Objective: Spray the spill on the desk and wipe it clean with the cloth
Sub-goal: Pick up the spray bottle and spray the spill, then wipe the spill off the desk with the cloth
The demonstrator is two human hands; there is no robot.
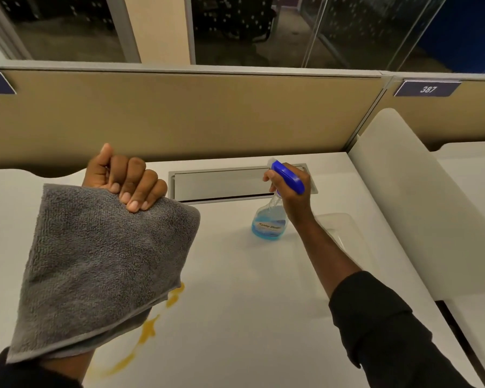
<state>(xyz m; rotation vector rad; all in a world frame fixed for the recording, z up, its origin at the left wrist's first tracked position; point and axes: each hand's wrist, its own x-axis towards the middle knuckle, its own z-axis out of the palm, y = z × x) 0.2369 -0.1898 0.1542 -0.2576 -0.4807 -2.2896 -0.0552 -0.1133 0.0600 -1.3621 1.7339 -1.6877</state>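
— Why is the cloth (104, 264) up in the air at the left of the frame?

— The left hand (123, 177) is clenched on its top edge, so it hangs clear of the desk (235, 317) — likely kept dry until spraying is done. It hides part of the spill (148, 329), an orange-yellow smear at lower left.

— And the spray bottle (272, 219)?

— Right of centre, upright or nearly so, its base on or just above the desk — hard to tell. The right hand (291, 191) grips its neck under the blue head. Long axis runs up the frame; the nozzle points upper left, not down at the spill, so I'd say it needs swinging over first.
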